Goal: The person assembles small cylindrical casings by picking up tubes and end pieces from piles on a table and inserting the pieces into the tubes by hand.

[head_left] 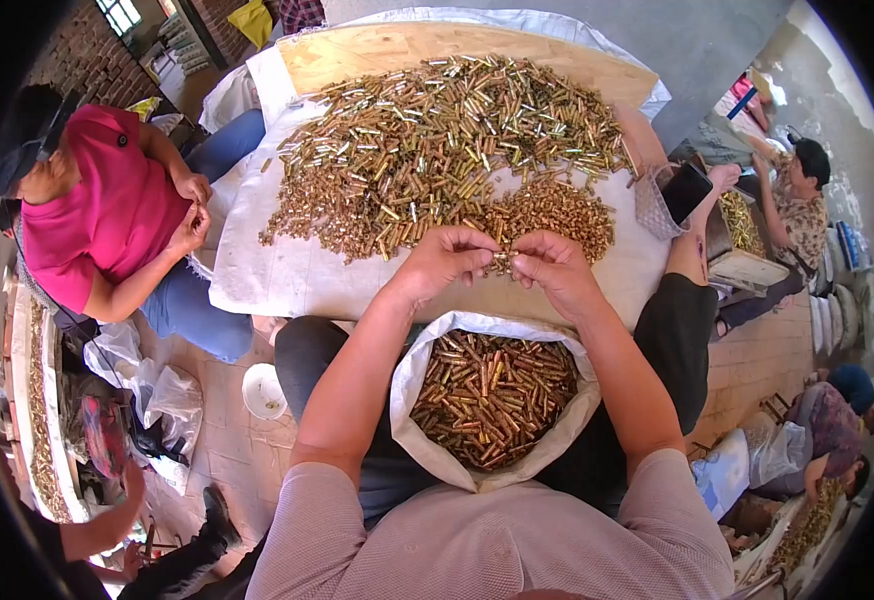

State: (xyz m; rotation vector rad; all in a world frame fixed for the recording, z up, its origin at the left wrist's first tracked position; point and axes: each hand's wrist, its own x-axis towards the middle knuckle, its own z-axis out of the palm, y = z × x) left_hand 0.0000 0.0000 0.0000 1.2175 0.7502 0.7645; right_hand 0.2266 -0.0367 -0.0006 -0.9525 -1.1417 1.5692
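Observation:
My left hand point(449, 258) and my right hand point(559, 268) meet over the near edge of the table, fingertips pinched together. Between them is a small brass cylindrical piece point(502, 255), partly hidden by the fingers. Just beyond the hands lies a heap of short brass fittings point(547, 215). Behind it spreads a larger pile of longer slim brass cylinders point(457, 130). In my lap, below my forearms, a white sack point(420, 440) with its rim rolled open holds many assembled-looking brass cylinders point(492, 395).
A wooden board point(357, 55) edges the cloth-covered table point(297, 285) at the back. A woven basket point(657, 210) with a dark phone point(685, 192) stands at its right. A person in pink point(107, 200) sits at left; others work at right. A white bowl point(264, 390) is on the floor.

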